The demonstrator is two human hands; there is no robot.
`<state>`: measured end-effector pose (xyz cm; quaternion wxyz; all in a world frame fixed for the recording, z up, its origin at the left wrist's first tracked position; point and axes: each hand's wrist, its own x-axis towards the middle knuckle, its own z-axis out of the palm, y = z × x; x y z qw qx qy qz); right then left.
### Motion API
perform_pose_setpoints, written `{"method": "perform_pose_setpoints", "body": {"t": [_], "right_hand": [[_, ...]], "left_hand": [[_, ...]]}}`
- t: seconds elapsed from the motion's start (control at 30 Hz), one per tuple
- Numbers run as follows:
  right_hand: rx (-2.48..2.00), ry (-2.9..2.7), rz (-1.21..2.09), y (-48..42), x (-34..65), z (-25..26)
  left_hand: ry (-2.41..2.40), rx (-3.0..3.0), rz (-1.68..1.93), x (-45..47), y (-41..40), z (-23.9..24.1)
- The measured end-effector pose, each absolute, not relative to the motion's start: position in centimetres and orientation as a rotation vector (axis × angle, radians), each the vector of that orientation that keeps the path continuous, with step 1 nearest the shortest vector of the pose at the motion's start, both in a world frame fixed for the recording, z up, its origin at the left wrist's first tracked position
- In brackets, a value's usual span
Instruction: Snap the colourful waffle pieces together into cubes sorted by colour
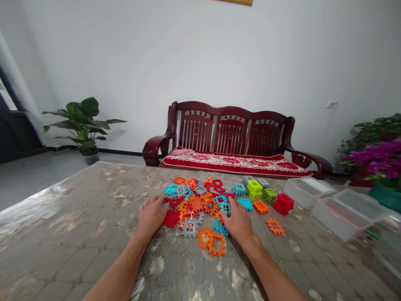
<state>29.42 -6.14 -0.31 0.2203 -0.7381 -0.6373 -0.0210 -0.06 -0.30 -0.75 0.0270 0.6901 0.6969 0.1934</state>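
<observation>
A loose heap of flat, notched plastic building tiles (196, 204) in orange, red, blue and grey lies on the table between my hands. My left hand (152, 215) rests at the heap's left edge, palm down and open, its thumb beside a red tile (171, 218). On the right side, my right hand (238, 219) is open, thumb and index finger apart, close to a blue-grey window tile (224, 208). Its other fingers are partly hidden. Two orange tiles (216, 245) overlap nearest me, below a grey window tile (189, 228).
Right of the heap stand a lime-green stack (254, 190), a red stack (283, 204) and a blue stack (239, 189) of tiles. A single orange tile (275, 226) lies apart. Clear plastic boxes (336, 217) sit at the right. Beyond the table is a wooden bench (232, 138).
</observation>
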Motion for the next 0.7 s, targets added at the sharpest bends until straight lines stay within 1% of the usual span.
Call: {"method": "perform_pose_setpoints", "body": {"t": [0.1, 0.2, 0.33, 0.43, 0.57, 0.7], "right_hand": [[-1.978, -1.719, -0.018, -5.9, 30.2, 0.1], [-1.946, -1.649, -0.021, -4.8, 31.9, 1.6], [-2.070, -1.627, -0.165, -2.1, 35.0, 4.2], [-2.184, -1.710, -0.300, -0.4, 36.7, 5.3], [-2.198, -1.852, -0.417, 0.9, 37.8, 5.7], [-2.179, -1.877, -0.434, 1.5, 38.1, 5.6]], "left_hand": [[2.148, 2.140, 0.604, -0.1, -0.2, -0.8], [2.150, 2.147, 0.634, -0.2, -0.1, -1.0], [2.154, 2.144, 0.666, -0.2, -0.1, -1.2], [2.159, 2.147, 0.661, -0.3, 0.0, -1.4], [2.168, 2.141, 0.659, -0.4, 0.2, -1.6], [2.163, 2.129, 0.653, -0.3, 0.1, -1.4]]}}
